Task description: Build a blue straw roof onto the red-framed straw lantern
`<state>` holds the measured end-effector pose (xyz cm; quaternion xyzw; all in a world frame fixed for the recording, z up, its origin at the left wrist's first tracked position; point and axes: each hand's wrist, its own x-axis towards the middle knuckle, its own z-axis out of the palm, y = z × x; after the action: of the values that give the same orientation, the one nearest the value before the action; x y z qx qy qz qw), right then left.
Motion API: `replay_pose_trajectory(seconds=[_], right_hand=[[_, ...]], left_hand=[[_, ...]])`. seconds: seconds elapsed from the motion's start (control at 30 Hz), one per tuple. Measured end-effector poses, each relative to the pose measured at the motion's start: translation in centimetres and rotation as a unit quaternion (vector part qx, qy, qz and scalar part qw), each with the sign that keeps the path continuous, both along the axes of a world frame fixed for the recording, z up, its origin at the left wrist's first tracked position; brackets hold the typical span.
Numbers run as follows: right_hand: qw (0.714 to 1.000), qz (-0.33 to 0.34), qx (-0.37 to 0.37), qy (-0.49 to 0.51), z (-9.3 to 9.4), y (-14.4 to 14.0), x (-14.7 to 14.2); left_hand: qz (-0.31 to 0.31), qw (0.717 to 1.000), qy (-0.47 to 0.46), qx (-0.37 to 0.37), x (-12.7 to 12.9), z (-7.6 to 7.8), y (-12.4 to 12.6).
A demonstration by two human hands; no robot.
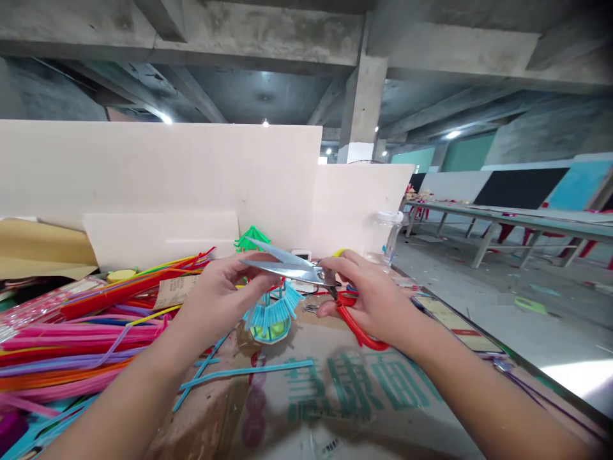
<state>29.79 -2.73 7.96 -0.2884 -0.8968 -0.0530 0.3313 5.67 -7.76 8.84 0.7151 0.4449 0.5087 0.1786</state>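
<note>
Above the cardboard-covered worktop: left hand pinching blue pipe-cleaner piece, largely formed; right hand gripping open red-handled scissors; loose blue stems still unused.

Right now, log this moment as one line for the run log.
left hand: holds blue pipe-cleaner piece | right hand: holds red-handled scissors, blades open | loose blue pipe cleaners on cardboard

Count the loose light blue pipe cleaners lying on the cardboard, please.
3 show: two crossed light blue pipe cleaners under the left forearm, and one long light blue pipe cleaner lying toward the printed letters. Arms may hide others.
</note>
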Motion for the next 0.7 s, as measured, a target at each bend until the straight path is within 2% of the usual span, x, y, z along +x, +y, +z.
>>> replay_pose_trajectory(seconds=[0.5,0.7], right_hand=[[1.000,-0.008,-0.009,-0.006,-0.14,-0.12,-0.01],[1.000,-0.006,0.017,-0.015,-0.07,-0.04,0.06]], left_hand=[[0.012,0.997,0.049,0.052,-0.08,0.60,-0.50],[0.011,0.997,0.056,0.056,-0.09,0.66,-0.70]])
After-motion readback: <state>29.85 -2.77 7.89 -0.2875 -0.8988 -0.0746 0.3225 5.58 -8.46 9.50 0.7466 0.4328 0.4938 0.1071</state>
